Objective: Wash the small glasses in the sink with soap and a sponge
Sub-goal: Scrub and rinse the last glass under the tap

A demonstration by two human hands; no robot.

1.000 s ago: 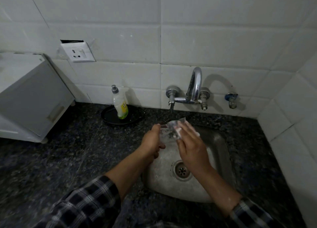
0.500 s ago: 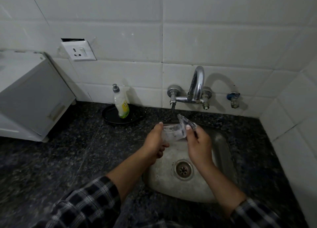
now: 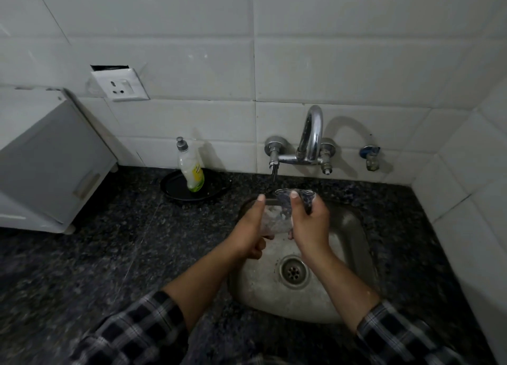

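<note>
White wall tiles back a dark speckled table (image 3: 109, 255) with a steel sink (image 3: 354, 241) let into it. A soap bottle (image 3: 192, 170) stands on a black tray (image 3: 175, 186) on the table, left of the sink and well apart from the work.

Both hands are over the far half of the sink, above and beyond the drain (image 3: 293, 271). A small clear glass (image 3: 275, 218) is held between them. The left hand (image 3: 251, 227) grips it from the left, thumb raised along its side and fingers curled beneath. The right hand (image 3: 311, 222) grips it from the right, thumb on the upper edge and fingers wrapped behind.

The glass appears tilted, with its long axis running from the person toward the wall and its open end uppermost and farthest. That end lies just below the small spout (image 3: 273, 171) of the tap (image 3: 310, 139). Whether water is running cannot be determined.

No sponge can be identified. A pale patch at the right palm may be foam or sponge; this is unclear.

Judgement: the glass is being rubbed or rinsed under the spout. The coming move depends on keeping the open end under that outlet, and both hands are equally placed for it.
</note>
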